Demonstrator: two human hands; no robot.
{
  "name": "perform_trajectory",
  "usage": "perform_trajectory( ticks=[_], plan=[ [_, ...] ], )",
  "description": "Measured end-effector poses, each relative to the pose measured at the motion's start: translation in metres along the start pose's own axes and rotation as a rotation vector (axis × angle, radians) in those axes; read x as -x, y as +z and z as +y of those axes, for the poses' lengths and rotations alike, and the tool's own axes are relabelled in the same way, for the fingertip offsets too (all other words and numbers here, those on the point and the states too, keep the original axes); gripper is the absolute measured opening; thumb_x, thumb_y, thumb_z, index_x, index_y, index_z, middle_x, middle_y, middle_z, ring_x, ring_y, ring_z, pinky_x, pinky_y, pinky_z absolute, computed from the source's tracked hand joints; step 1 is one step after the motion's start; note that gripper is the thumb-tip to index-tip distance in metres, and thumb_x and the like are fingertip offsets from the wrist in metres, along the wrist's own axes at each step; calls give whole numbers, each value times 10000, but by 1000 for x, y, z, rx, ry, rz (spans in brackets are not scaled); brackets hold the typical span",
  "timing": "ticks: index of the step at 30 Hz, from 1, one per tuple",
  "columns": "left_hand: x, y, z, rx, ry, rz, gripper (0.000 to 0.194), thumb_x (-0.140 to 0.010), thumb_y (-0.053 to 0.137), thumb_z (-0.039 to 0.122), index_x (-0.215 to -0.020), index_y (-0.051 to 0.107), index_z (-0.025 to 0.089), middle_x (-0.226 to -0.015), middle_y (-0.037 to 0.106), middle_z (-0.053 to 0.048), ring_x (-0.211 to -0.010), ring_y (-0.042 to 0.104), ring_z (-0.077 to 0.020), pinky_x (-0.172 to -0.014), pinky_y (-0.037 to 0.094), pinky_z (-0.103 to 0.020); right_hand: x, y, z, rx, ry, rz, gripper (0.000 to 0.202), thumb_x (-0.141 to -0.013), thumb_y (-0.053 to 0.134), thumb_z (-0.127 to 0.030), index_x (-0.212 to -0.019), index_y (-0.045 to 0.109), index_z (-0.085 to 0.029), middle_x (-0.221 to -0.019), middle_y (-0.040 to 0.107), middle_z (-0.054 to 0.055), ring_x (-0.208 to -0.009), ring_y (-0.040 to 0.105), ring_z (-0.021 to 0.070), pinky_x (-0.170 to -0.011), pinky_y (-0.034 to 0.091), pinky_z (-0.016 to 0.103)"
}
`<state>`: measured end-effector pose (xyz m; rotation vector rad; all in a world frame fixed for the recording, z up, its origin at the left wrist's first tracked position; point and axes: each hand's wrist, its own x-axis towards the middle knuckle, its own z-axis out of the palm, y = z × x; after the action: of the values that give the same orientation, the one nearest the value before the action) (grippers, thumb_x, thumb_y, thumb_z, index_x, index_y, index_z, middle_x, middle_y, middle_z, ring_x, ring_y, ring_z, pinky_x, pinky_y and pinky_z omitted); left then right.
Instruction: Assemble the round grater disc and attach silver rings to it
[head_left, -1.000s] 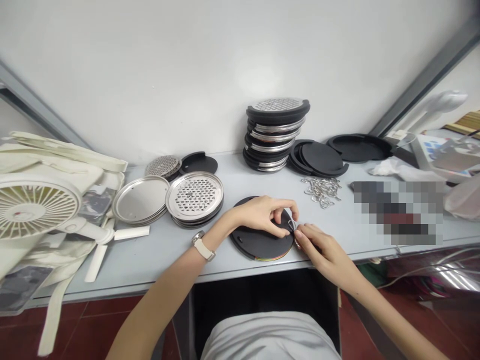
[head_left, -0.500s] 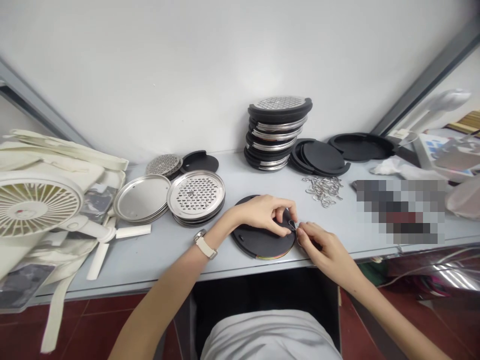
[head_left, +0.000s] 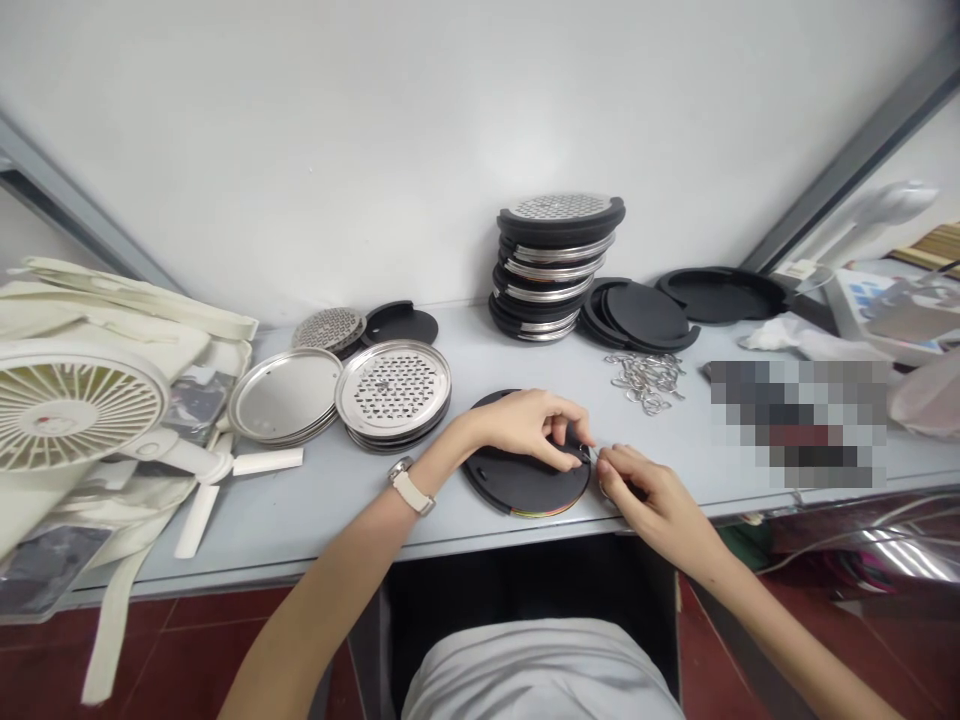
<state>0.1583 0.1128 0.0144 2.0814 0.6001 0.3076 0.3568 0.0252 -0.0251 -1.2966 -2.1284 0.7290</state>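
A round black plastic disc (head_left: 529, 485) lies at the table's front edge, with thin coloured edges showing below its rim. My left hand (head_left: 529, 425) curves over it, thumb and fingers closed at the right rim. At that rim a small metal wire hook (head_left: 589, 456) shows between my two hands. My right hand (head_left: 641, 490), just beyond the rim, pinches the hook's outer end; most of it is hidden by the fingers. Behind my right hand lies a pile of loose metal wire hooks (head_left: 649, 380).
A tall stack of black holders and metal grater discs (head_left: 559, 265) stands against the wall. More grater discs (head_left: 394, 390) and plain metal discs (head_left: 289, 395) lie left. Black holders (head_left: 649, 315) sit behind the hooks. A white fan (head_left: 75, 410) fills the far left.
The wire hook has slipped further into the disc's rim, and less of its loop shows. My right hand has shifted very slightly right; my left hand stays on the disc.
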Motion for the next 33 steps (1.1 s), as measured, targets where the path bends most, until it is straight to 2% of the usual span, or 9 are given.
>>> perform_trajectory(
  ticks=[33],
  plan=[
    [-1,0,-4,13,1,-16,330,-661,699,279,-963,672,149,-701,536,17,-628,465,-76,-564,343,-200,0,-1,1,-5,4,-20,339,-954,346,-301,-627,332,-215,-600,379,-20,-623,421,160,-590,344,282]
  ],
)
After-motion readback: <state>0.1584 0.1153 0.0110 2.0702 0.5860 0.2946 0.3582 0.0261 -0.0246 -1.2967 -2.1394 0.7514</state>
